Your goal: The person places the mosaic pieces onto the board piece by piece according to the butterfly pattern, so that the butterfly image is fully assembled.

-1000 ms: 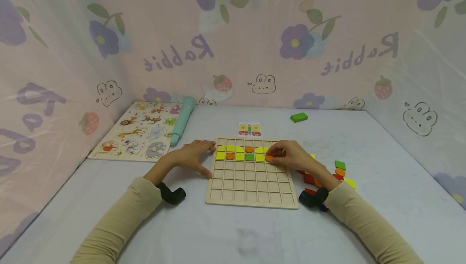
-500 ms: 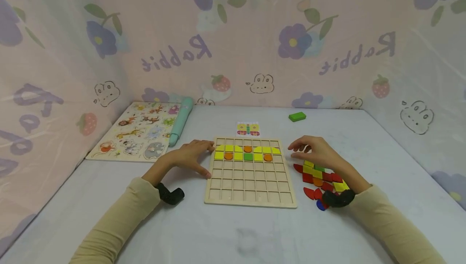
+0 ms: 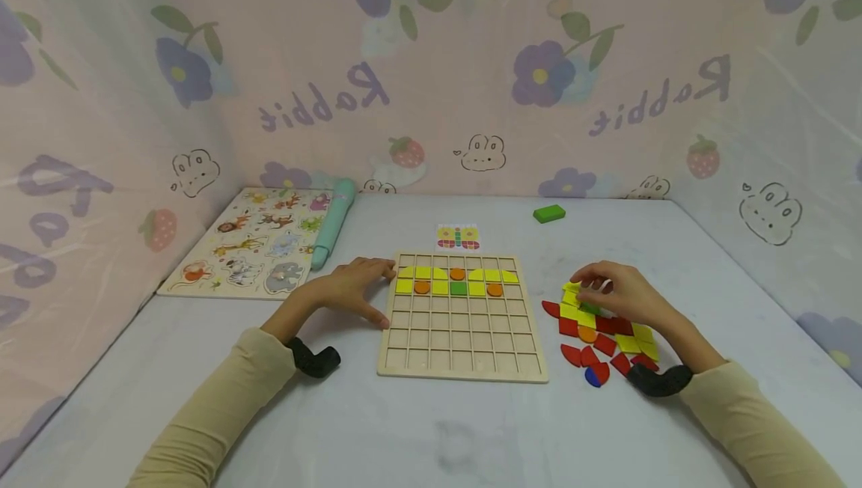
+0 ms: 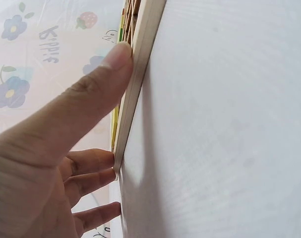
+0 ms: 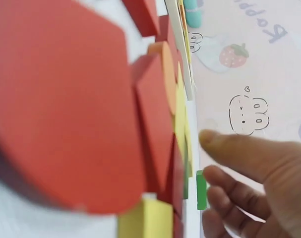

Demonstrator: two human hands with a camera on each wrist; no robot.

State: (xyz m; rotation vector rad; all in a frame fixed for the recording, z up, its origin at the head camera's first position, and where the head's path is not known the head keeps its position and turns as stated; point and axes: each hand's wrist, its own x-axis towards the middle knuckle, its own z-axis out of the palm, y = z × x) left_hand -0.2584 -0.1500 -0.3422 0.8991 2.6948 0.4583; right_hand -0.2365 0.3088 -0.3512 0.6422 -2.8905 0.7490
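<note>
My left hand rests beside the wooden grid board, its thumb and fingertips at the board's left edge. In the left wrist view the thumb lies on the rim. Yellow pieces, orange discs and a green square fill part of the board's upper rows. Over the heap of flat coloured pieces at the right hovers my right hand, fingertips close above yellow pieces. Thumb and fingers stand apart with nothing between them in the right wrist view, where a red piece looms close.
A small card with a butterfly pattern lies behind the board. Back right is a green block. An animal puzzle board and a teal pen-shaped stick lie at the left. Patterned curtains enclose the table.
My right hand let go of an orange disc on the board, drew back to the right and came over the heap of pieces. The left hand has stayed at the board's edge.
</note>
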